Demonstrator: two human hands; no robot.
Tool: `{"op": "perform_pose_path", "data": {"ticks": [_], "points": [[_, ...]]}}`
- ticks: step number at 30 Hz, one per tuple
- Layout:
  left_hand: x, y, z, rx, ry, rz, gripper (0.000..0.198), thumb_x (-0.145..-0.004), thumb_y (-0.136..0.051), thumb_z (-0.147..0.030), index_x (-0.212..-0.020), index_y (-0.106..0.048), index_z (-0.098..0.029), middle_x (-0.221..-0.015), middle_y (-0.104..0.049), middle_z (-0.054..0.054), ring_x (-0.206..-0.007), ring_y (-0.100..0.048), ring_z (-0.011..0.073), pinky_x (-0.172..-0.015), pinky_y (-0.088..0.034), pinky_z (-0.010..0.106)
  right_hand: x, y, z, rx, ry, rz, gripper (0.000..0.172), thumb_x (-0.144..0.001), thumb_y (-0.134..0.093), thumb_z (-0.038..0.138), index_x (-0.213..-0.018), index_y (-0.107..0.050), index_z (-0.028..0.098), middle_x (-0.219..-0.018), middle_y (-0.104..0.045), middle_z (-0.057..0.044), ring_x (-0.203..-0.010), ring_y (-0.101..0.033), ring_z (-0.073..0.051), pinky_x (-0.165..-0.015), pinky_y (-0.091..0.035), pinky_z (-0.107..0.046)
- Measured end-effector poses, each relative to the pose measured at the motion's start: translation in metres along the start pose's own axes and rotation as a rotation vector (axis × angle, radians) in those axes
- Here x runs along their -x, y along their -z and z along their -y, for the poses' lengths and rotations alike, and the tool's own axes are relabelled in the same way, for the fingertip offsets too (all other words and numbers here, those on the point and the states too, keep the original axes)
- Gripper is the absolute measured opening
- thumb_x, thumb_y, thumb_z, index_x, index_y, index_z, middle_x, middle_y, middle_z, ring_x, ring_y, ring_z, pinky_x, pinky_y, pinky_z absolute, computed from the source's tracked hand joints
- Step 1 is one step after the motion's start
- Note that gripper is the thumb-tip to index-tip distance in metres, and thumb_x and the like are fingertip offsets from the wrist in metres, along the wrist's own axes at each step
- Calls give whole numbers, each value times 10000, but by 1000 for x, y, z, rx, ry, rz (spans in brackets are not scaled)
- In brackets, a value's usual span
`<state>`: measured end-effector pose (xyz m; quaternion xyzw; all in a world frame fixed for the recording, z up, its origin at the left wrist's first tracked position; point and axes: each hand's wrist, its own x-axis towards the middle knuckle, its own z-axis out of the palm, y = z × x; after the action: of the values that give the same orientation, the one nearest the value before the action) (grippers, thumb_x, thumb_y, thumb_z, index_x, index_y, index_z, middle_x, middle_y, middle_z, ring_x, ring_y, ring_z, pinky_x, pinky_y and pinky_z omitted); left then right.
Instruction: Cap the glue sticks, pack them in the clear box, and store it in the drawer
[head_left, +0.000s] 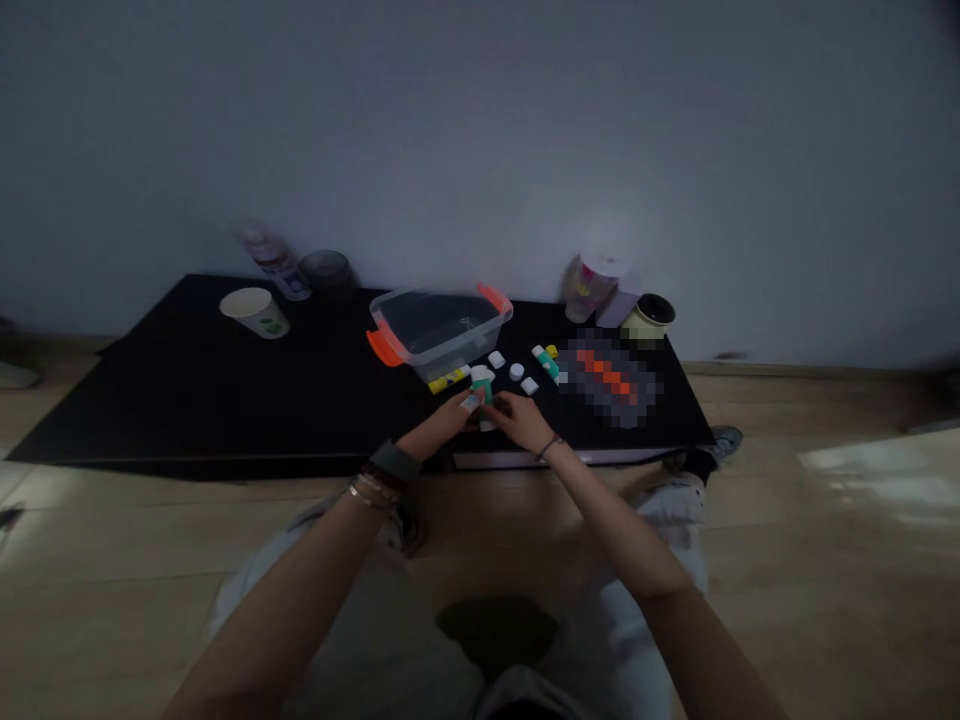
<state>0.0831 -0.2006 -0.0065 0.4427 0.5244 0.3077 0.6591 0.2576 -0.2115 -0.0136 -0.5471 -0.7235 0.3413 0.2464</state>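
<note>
Near the front edge of the black table, my left hand (pixel 444 420) is closed around a green-and-white glue stick (pixel 486 388). My right hand (pixel 523 421) meets it from the other side, its fingers bent and pinching at the stick's lower part. Just beyond my hands lie a yellow glue stick (pixel 449 380) and several small white pieces, among them a round cap (pixel 517 371). A second green-and-white glue stick (pixel 546 363) rests to the right, with a small yellow piece (pixel 552 351) beside it. The held stick is partly hidden by my fingers.
Behind the sticks stands a clear plastic box (pixel 457 345) with orange clasps. A paper cup (pixel 256 312), a bottle (pixel 276 262) and a dark jar (pixel 328 272) are at left. A lidded cup (pixel 594 287), a cream jar (pixel 649 317) and a pixelated patch are at right.
</note>
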Motion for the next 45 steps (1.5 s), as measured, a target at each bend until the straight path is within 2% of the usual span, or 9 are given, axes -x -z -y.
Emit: {"op": "perform_pose_path", "data": {"ticks": [3, 7, 13, 19, 22, 25, 37, 42, 45], "points": [[1, -3, -2, 63, -47, -10, 505, -762, -714, -600, -1026, -618, -181, -915, -704, 55, -854, -677, 207, -679, -519, 286, 0, 12, 0, -6, 71, -33, 328, -975, -488, 465, -923, -659, 191, -753, -636, -26, -669, -543, -150, -659, -381, -263], [4, -4, -4, 86, -38, -19, 470, -782, -723, -559, -1005, -575, -173, -808, -698, 43, -745, -700, 198, -604, -503, 264, -16, 33, -23, 302, -150, -282, 276, -974, -510, 391, -1039, -654, 165, -995, -667, -114, -941, -600, -233, -798, -439, -318], [14, -5, -10, 9, -101, -3, 474, -768, -722, -580, -913, -571, -155, -729, -661, 13, -691, -680, 160, -594, -479, 236, -25, 30, -47, 506, -273, -147, 263, -898, -640, 305, -1121, -632, 166, -1205, -625, -158, -1173, -539, -266, -939, -449, -355], [25, -3, -16, -32, -162, 57, 456, -768, -713, -587, -880, -563, -172, -700, -633, -7, -678, -663, 152, -594, -465, 238, -28, 37, -31, -359, -369, -319, 166, -844, -638, 317, -926, -604, 177, -900, -677, -55, -867, -647, -191, -781, -518, -315], [30, -3, -17, -59, -200, 90, 510, -745, -716, -616, -938, -583, -164, -705, -639, 3, -673, -650, 150, -580, -448, 234, -32, 42, -8, -911, -317, -229, 200, -803, -678, 340, -910, -590, 195, -872, -687, -20, -828, -661, -154, -747, -538, -277], [35, -5, -20, -88, -207, 118, 593, -722, -700, -670, -995, -591, -154, -705, -637, 3, -669, -630, 141, -592, -450, 234, -30, 45, 15, -1089, -194, -99, 312, -726, -773, 341, -972, -632, 211, -910, -709, -4, -858, -666, -135, -805, -549, -263], [43, -23, -40, -56, -255, 273, 536, -792, -622, -680, -881, -555, -156, -721, -561, -11, -572, -497, 75, -540, -389, 216, -6, 93, 36, -782, -20, 2, 391, -734, -786, 456, -1022, -654, 227, -937, -701, -8, -883, -659, -155, -810, -577, -305], [41, -30, -48, -10, -272, 236, 511, -825, -597, -661, -924, -542, -162, -727, -554, -14, -563, -494, 73, -535, -385, 216, -2, 105, 26, -559, 49, -133, 417, -698, -801, 379, -1020, -589, 220, -954, -643, -3, -809, -626, -138, -773, -561, -323], [38, -31, -49, -7, -283, 206, 498, -839, -589, -651, -982, -497, -183, -730, -559, -29, -540, -488, 65, -517, -381, 205, 2, 108, 21, -371, 108, -60, 387, -708, -783, 359, -1029, -636, 201, -922, -649, -18, -782, -593, -142, -714, -518, -294]]}}
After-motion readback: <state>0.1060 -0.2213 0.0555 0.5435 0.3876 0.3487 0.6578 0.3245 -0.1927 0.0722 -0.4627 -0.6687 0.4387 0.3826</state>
